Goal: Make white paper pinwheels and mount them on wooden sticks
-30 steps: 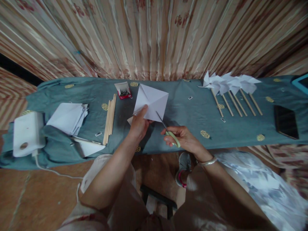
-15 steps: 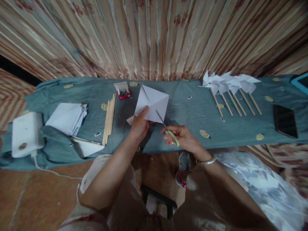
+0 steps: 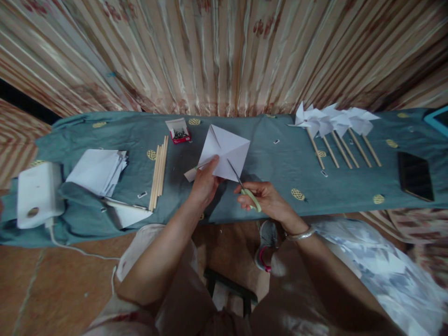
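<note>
My left hand (image 3: 207, 179) pinches a square sheet of white paper (image 3: 229, 147) near its lower left, thumb on top and the other fingers underneath. A slit runs inward from the sheet's upper corner, and diagonal crease lines show. Closed round the handles of light green scissors (image 3: 252, 199), my right hand (image 3: 264, 198) keeps the blades on the paper's lower right corner, pointing towards its middle. A small strip of paper (image 3: 190, 175) lies just left of my left hand. Beyond it, a red box (image 3: 181, 137) of small metal pins stands open.
Wooden sticks (image 3: 159, 172) lie left of my hands, with stacked white paper (image 3: 96, 170) and a white device (image 3: 38, 196) on a cord further left. Several paper pinwheels (image 3: 336, 120) lie at the back right, near a dark phone (image 3: 415, 176). A curtain (image 3: 224, 60) hangs behind the table.
The paper and my left hand have shifted slightly to the right. The scissors and my right hand are nearly where they were, the blades still at the lower right corner.
</note>
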